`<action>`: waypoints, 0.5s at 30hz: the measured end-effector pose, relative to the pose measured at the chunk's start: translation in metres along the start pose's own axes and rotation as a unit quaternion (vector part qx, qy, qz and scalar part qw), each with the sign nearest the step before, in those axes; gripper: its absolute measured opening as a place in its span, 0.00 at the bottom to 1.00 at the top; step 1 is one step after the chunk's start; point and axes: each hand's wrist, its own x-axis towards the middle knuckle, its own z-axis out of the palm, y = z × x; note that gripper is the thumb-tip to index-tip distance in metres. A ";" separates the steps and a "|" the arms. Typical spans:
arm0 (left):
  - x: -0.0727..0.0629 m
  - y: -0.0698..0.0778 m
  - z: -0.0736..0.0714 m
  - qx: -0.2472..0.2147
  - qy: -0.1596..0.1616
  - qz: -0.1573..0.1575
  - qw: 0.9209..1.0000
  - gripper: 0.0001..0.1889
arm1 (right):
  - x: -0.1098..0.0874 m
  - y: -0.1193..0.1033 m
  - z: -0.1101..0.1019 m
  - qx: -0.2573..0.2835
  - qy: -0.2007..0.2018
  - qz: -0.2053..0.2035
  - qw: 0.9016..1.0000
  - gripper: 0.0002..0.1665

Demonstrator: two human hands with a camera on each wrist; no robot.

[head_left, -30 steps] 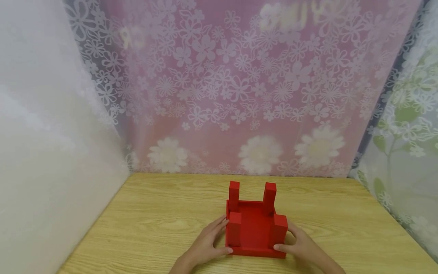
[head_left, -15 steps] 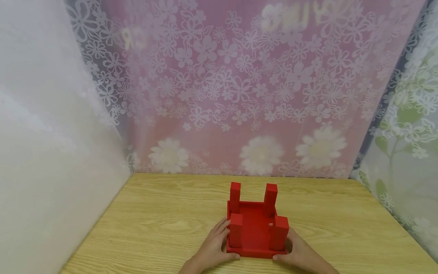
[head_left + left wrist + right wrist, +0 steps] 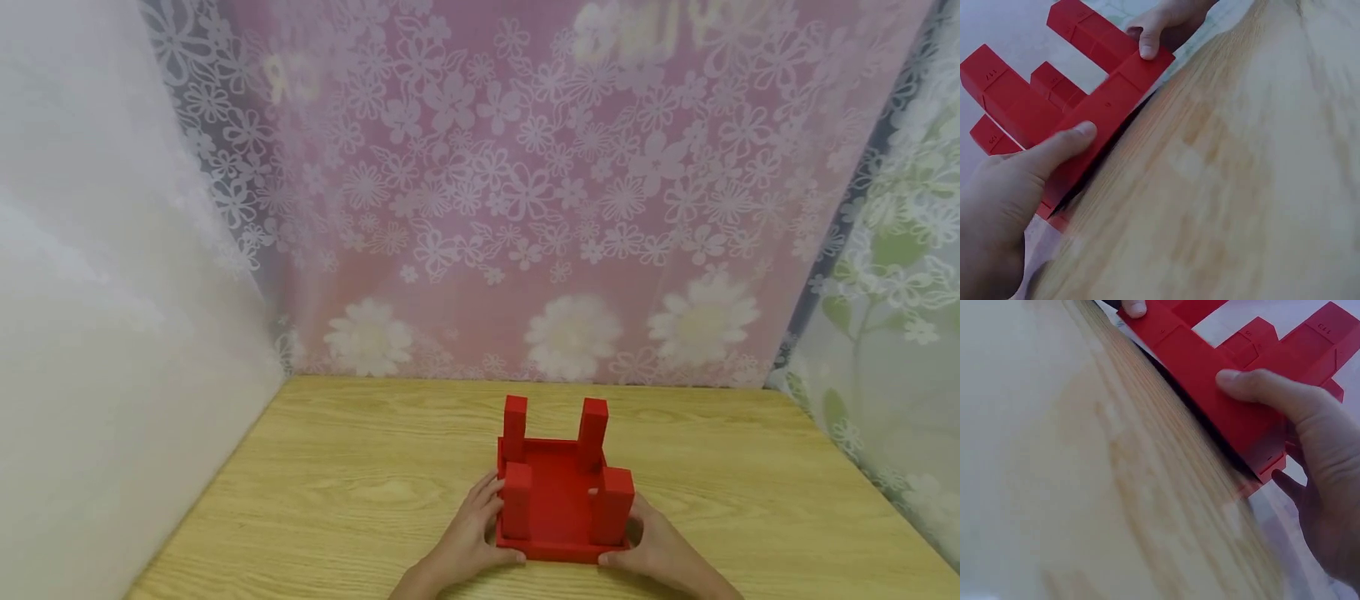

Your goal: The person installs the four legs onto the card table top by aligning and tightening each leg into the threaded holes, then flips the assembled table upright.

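Observation:
A red piece like a small upturned table (image 3: 558,500) stands on the wooden table: a shallow square base with a raised rim and a thick upright post at each corner. My left hand (image 3: 468,533) grips its near left corner, thumb (image 3: 1079,134) along the front face, fingers against the left side. At the near right corner my right hand (image 3: 660,546) grips likewise, its thumb (image 3: 1241,384) on the front face and a fingertip showing behind the near right post (image 3: 615,504). Small raised numbers mark the posts in the wrist views. A dark strip runs under the front edge.
The wooden table (image 3: 360,483) reaches back to a pink flower-printed curtain (image 3: 480,250). A white wall or sheet (image 3: 112,333) borders the left side, and a pale leaf-printed sheet (image 3: 892,350) the right.
My right thumb has shifted down to the base's front corner and a right fingertip has come into view behind the post. My left thumb has moved right along the front edge. The piece stays nearly in place.

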 end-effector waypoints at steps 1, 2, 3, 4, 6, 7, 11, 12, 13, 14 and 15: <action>0.000 0.001 0.000 -0.016 0.001 -0.004 1.000 0.31 | -0.001 -0.001 -0.001 -0.003 0.004 0.000 1.000 0.41; 0.001 0.002 -0.001 -0.034 0.002 -0.010 0.999 0.30 | -0.001 -0.003 -0.002 -0.010 0.010 0.001 1.000 0.40; 0.001 0.003 -0.001 -0.051 0.003 -0.016 0.999 0.29 | -0.002 -0.004 -0.002 -0.012 0.013 0.002 1.000 0.39; 0.001 0.004 -0.002 -0.067 0.005 -0.022 0.997 0.28 | -0.003 -0.006 -0.003 -0.016 0.018 0.002 1.000 0.38; 0.001 0.007 -0.003 -0.091 0.007 -0.035 0.995 0.28 | -0.005 -0.011 -0.005 -0.013 0.027 0.003 1.000 0.36; 0.001 0.009 -0.004 -0.099 0.009 -0.042 0.994 0.27 | -0.006 -0.013 -0.006 -0.013 0.030 0.004 0.999 0.35; 0.003 0.019 -0.008 -0.135 0.025 -0.058 0.989 0.28 | -0.007 -0.028 -0.010 -0.019 0.048 0.021 0.998 0.34; 0.004 0.022 -0.010 -0.146 0.031 -0.060 0.987 0.27 | -0.008 -0.032 -0.011 -0.022 0.052 0.027 0.998 0.34; 0.005 0.024 -0.011 -0.155 0.037 -0.061 0.985 0.26 | -0.008 -0.036 -0.012 -0.031 0.055 0.032 0.997 0.35; 0.006 0.027 -0.013 -0.162 0.043 -0.059 0.984 0.25 | -0.008 -0.039 -0.013 -0.037 0.058 0.039 0.997 0.36; 0.008 0.030 -0.014 -0.171 0.048 -0.059 0.982 0.23 | -0.008 -0.043 -0.014 -0.039 0.058 0.044 0.997 0.37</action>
